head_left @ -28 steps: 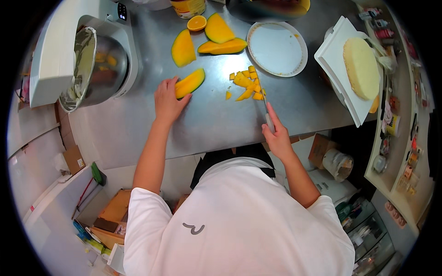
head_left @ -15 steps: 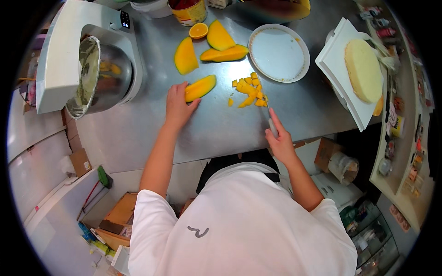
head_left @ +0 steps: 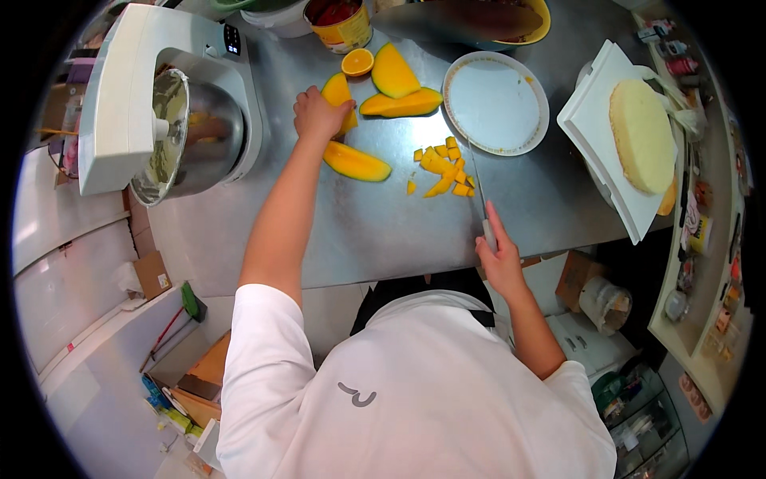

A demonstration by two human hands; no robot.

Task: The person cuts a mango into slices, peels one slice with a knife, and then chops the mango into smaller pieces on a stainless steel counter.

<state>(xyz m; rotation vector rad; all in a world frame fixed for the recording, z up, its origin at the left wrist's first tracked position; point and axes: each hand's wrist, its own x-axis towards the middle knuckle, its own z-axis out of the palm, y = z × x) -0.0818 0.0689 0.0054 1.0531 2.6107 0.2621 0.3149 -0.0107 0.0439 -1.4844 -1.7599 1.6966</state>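
My left hand [head_left: 321, 116] grips an orange-yellow mango slice [head_left: 338, 90] that stands among the other fruit, its fingers over the slice's left and near side. Just below that hand a green-skinned mango slice [head_left: 357, 163] lies loose on the metal table [head_left: 359, 231]. My right hand [head_left: 502, 255] is closed round the handle of a long knife [head_left: 480, 188], whose blade points away from me. Left of the blade is a small heap of mango cubes and strips [head_left: 441, 165]. Two more mango pieces, one upright [head_left: 394, 72] and one lying flat [head_left: 401, 104], are farther back.
A white plate with a patterned rim [head_left: 544, 104] sits beyond the knife tip. At left stands a stand mixer [head_left: 120, 104] with a steel bowl [head_left: 215, 132]. A halved orange [head_left: 357, 62] and a yellow can [head_left: 345, 33] are behind. A round sponge cake [head_left: 638, 136] rests on a tilted white board [head_left: 586, 128].
My left hand has let go of the near mango slice and moved away from me onto another slice. My right hand has drawn the knife slightly away from the cubes.
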